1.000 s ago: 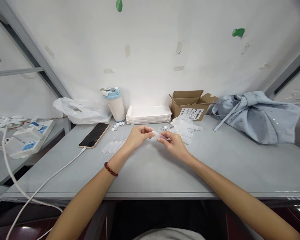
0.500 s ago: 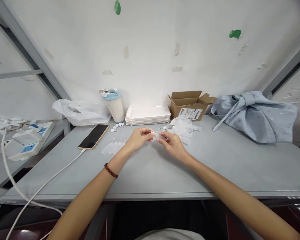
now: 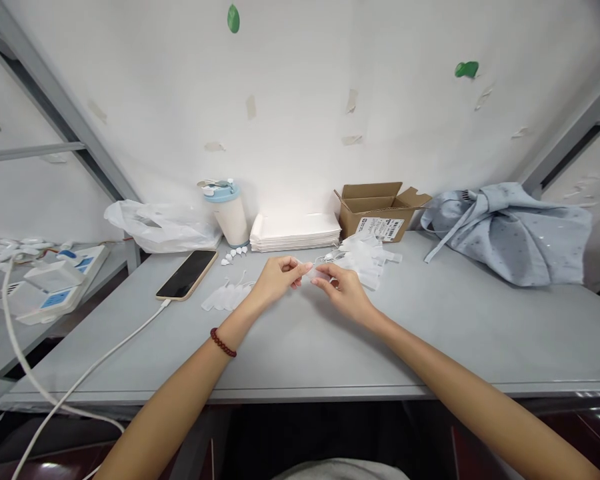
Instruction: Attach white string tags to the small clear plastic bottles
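- Left hand (image 3: pixel 277 277) and right hand (image 3: pixel 347 290) pinch a translucent strip (image 3: pixel 321 273) before the white stack (image 3: pixel 295 233); slackness could drop it.
- A nudge could scatter the strip pile (image 3: pixel 366 259) right of the stack.

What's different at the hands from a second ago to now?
Only slight changes: the left hand has shifted its fingers a little on the small translucent piece, its thumb now reaching slightly farther right. The right hand still pinches the piece; nothing was let go or newly taken. The phone, tumbler and open carton stayed put; the camera view shifted slightly.
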{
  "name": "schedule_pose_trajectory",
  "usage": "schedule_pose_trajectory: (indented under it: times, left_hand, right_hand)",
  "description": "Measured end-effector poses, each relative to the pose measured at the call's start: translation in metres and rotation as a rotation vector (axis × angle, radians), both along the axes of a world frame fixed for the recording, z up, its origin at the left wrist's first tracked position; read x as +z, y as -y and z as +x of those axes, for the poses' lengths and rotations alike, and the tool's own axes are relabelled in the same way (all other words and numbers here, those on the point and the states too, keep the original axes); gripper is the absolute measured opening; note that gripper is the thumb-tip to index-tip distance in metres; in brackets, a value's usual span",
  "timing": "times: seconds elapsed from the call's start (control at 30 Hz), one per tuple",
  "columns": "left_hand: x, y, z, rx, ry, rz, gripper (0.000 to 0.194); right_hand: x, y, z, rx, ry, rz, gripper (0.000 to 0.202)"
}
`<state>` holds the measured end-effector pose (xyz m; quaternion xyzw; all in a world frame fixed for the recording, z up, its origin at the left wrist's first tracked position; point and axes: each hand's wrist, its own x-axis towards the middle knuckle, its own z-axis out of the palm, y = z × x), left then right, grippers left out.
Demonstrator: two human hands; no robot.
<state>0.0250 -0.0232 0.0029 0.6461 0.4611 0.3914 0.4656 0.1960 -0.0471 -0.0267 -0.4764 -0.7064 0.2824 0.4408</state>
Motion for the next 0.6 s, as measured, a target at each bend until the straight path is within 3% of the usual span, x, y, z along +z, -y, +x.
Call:
schedule_pose_trajectory:
  times: [0.1,0.4,0.6]
  left_hand:
    - [0.001,-0.001,-0.002,-0.091,0.035,0.026,0.038]
    - [0.005,-0.003,-0.011,-0.237,0.045,0.113,0.028]
    - [0.009,0.000,-0.012,-0.250,0.037,0.123,0.027]
  right_hand:
    - [0.005,0.000,0.001,0.056,-0.112,-0.127,0.024]
    - [0.012,-0.002,0.008,0.425,-0.520,-0.575,0.036]
    - [0.013,0.000,0.010,0.522,-0.633,-0.677,0.035]
